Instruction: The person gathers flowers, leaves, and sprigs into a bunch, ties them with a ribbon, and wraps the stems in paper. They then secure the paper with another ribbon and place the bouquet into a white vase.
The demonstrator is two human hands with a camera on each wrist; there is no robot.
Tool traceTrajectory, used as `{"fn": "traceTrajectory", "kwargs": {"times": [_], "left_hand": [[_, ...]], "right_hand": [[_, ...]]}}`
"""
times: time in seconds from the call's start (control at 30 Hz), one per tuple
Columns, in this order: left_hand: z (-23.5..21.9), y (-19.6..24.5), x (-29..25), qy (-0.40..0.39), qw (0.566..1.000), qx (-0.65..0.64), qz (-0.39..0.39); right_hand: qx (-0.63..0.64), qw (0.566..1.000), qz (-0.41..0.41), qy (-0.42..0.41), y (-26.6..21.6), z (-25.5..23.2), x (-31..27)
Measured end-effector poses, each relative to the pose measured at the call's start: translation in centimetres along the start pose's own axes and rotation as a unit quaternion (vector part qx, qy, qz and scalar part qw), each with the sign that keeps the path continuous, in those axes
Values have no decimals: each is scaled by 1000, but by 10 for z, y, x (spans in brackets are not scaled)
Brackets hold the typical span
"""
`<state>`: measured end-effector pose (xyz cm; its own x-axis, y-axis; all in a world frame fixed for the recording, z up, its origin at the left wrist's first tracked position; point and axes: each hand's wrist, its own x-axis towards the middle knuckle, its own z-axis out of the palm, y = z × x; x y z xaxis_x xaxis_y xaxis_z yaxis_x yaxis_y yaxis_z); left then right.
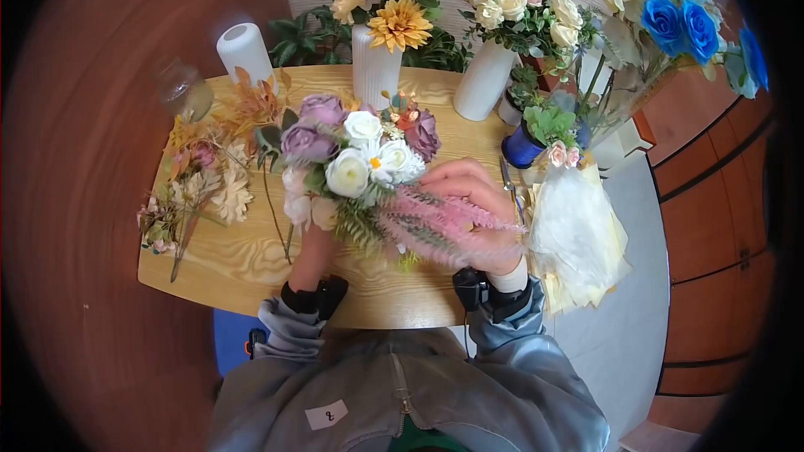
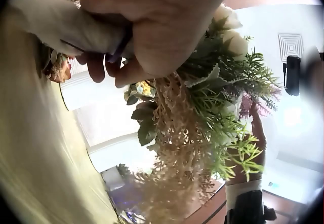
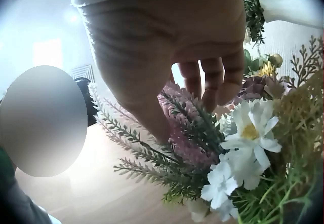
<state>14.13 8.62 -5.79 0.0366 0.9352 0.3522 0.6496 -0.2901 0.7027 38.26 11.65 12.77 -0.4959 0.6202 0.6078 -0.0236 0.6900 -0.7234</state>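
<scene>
My left hand (image 1: 311, 253) grips a bouquet (image 1: 347, 174) from below, mostly hidden under the blooms. In the left wrist view its fingers curl round a pale handle (image 2: 76, 29) with a dark purple band. White flowers (image 3: 250, 133), mauve roses (image 1: 308, 141), green sprigs (image 2: 230, 153) and a beige, feathery spray (image 2: 177, 127) make up the bouquet. At its right side my right hand (image 1: 473, 188) lies over pink, feathery sprigs (image 1: 427, 222). The right wrist view shows those sprigs between its thumb and loosely extended fingers (image 3: 190, 77), which stand apart.
Loose flower stems (image 1: 197, 192) lie at the table's left. White vases (image 1: 377, 67) with flowers stand along the back, beside an unfilled white vase (image 1: 243, 50). On the right are a blue pot (image 1: 521, 149), scissors (image 1: 507, 174) and pale wrapping sheets (image 1: 578, 226).
</scene>
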Motion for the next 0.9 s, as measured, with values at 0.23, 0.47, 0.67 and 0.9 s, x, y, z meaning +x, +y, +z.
{"fn": "traceTrajectory", "kwargs": {"times": [0.23, 0.47, 0.67, 0.9], "left_hand": [[-4, 23, 13, 105, 966, -221, -86], [-22, 36, -32, 86, 959, -256, -84], [2, 50, 26, 66, 952, -283, -91], [-5, 58, 20, 53, 944, -311, -92]], "right_hand": [[9, 999, -42, -9, 7, -16, -12], [-23, 992, 23, -121, -4, -59, -10], [-33, 990, -82, -109, -16, -38, 17], [-66, 983, -103, -138, -5, -30, 17]]}}
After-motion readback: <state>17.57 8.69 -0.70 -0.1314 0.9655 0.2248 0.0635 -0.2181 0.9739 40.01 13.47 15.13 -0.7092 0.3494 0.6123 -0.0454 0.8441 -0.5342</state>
